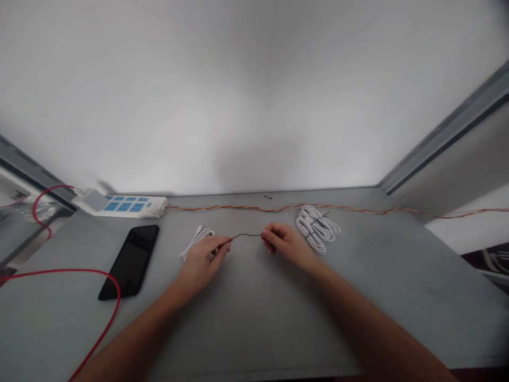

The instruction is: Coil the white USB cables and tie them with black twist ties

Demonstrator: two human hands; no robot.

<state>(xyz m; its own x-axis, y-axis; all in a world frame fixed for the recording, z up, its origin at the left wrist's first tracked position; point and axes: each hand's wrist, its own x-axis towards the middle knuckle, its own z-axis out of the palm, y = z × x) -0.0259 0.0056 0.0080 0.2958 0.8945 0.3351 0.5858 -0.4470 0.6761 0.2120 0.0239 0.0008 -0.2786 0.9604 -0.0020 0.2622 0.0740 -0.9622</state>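
A thin black twist tie (pixel 247 234), slightly kinked in the middle, stretches between my two hands above the grey table. My left hand (pixel 204 260) pinches one end between thumb and fingers. The other end is pinched by my right hand (pixel 284 242). Partly hidden behind my left hand lies a white cable (pixel 201 233) with its plug end showing. Just right of my right hand rest coiled white cables (pixel 316 228), bound with black ties.
A white power strip (pixel 131 207) with blue sockets sits at the back left, its twisted red-yellow cord (pixel 238 207) running rightward along the wall. A black phone (pixel 131 260) lies on the left, crossed by a red cable (pixel 118 294). A small black tie (pixel 268 197) lies near the wall.
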